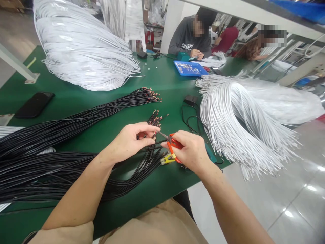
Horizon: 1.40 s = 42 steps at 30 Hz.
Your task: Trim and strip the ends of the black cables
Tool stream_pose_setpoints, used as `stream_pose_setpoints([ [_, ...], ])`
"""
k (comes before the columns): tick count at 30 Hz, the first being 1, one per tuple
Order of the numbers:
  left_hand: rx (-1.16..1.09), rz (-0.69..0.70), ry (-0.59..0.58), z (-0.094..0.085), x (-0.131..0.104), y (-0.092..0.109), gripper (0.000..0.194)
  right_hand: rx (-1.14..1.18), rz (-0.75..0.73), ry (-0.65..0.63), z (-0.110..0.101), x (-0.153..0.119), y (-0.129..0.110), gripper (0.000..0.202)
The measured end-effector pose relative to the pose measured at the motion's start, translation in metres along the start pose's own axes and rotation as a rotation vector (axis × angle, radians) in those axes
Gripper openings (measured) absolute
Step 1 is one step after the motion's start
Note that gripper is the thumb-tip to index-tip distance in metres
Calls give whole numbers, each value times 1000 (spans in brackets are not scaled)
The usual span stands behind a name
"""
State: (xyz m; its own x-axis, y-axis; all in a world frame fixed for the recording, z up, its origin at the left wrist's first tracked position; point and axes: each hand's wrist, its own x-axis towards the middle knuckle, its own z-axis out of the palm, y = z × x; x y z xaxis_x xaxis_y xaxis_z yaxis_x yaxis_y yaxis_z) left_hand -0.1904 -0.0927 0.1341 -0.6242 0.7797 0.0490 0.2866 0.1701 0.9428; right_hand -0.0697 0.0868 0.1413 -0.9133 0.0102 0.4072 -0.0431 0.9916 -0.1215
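Observation:
My left hand [134, 137] has thumb and fingers pinched together around the end of a black cable [153, 147]. Orange-handled pliers [175, 142] are gripped in my right hand [193, 149]. Their thin jaws meet the fingertips of my left hand; what lies between the jaws is too small to tell. Below the hands, a bundle of black cables [134, 181] curves up the table, its reddish stripped ends [156, 117] fanned out behind my left hand. A yellow tool [167, 158] lies just under the pliers, partly covered.
A second black cable bundle [83, 118] lies further back on the green table [172, 89]. White cable bundles [86, 44] stand at the back left and hang [228, 118] over the right edge. A phone [35, 104], an adapter [190, 99] and a blue tray [190, 68] are around. Co-workers [190, 37] sit opposite.

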Motion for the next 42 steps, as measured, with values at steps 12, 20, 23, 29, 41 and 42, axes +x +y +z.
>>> stream_pose_setpoints([
  [12,55,-13,15,0,3,-4,31,-173,-105,-29,-1,6,1,18],
  [20,143,3,51,0,4,-5,30,-204,-162,-27,2,7,4,25],
  [23,201,23,84,1,6,-7,29,-135,-132,-81,6,8,10,28],
  [29,225,19,128,0,11,-16,35,-106,391,-302,17,24,51,49],
  [41,-76,12,523,-11,19,-40,26,-160,661,-690,61,32,132,45],
  [42,-99,64,549,-11,19,-40,25,-157,662,-669,61,32,132,44],
])
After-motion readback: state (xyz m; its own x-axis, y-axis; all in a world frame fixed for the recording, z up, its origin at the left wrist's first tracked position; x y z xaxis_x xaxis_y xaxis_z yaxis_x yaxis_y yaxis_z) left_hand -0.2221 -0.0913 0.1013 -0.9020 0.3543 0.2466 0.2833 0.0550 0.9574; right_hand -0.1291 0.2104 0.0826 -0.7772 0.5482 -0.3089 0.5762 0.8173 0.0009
